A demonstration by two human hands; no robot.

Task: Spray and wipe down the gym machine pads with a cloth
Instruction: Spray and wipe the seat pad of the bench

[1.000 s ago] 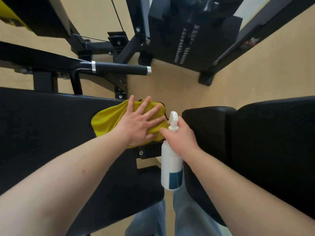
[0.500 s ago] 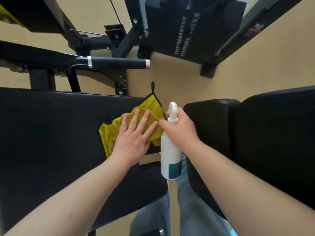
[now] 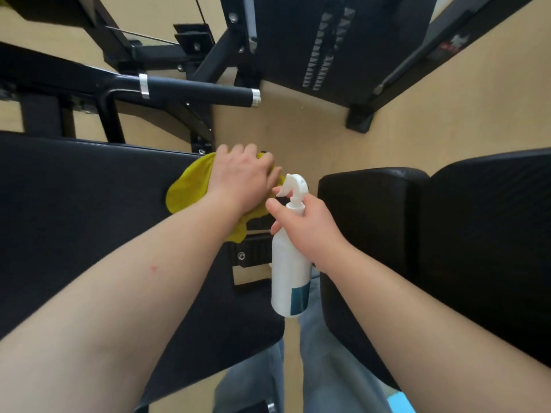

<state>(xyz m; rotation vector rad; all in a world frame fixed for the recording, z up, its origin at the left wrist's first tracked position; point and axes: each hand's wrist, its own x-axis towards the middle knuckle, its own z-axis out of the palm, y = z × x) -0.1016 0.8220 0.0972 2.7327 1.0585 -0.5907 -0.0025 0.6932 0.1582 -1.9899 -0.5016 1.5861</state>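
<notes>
Left hand (image 3: pixel 241 177) now curled, cloth (image 3: pixel 187 189) bunched upward

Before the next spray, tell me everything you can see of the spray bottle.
The spray bottle is white, plastic by its look, with a white trigger head and a teal label band near its base. It hangs roughly upright, nozzle toward the yellow cloth, in the gap between the left pad and the right pad. The right hand grips its neck, fingers curled below the trigger. Nothing else plainly touches it; fill level cannot be told.
</notes>
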